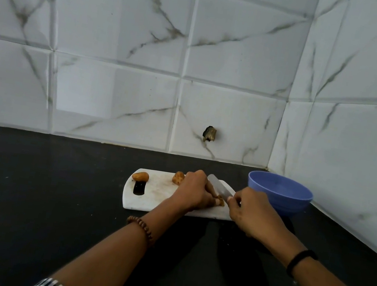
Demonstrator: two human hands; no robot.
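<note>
Layout: white rectangular plastic cutting board (149, 200) on the black stone counter (28, 192), round blue plastic bowl (280, 193) at its right end.

On the board, a small brown vegetable chunk (220, 202) lies between the fingers (210, 190) of the left hand (193, 192) and the fingers (239, 196) of the right hand (253, 211), under the grey steel knife (220, 188). A second brown piece (178, 177) lies just behind the left fingers, and a third brown piece (140, 176) lies well to their left. The bowl stands behind and right of the right fingers.
</note>
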